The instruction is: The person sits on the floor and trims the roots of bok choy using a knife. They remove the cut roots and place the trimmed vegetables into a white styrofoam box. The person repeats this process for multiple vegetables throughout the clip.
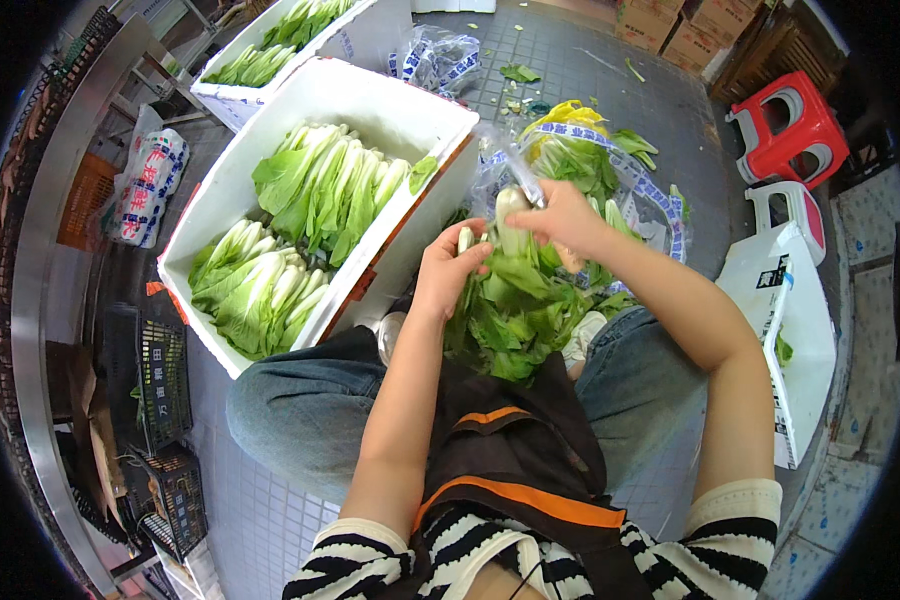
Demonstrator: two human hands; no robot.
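My left hand (454, 262) is closed around the pale stem of a leafy green, its fingertips pointing up. Just right of it is a thick white-stemmed leafy green (511, 217), its leaves trailing down, with the thumb of my right hand (566, 214) against it. That hand is gripping what looks like a knife (523, 174); the blade is blurred and pokes out above the fist. Between my feet lies a heap of loose green leaves (506, 330). Beyond my right hand, more greens (570, 161) sit in an opened plastic bag (675, 225) with blue print.
To my left stands a white foam box (390, 97) holding neat rows of greens (330, 187). A second foam box (360, 37) is behind it. At right are a red stool (795, 131) and a foam piece (810, 360). Black crates (163, 382) line the left side.
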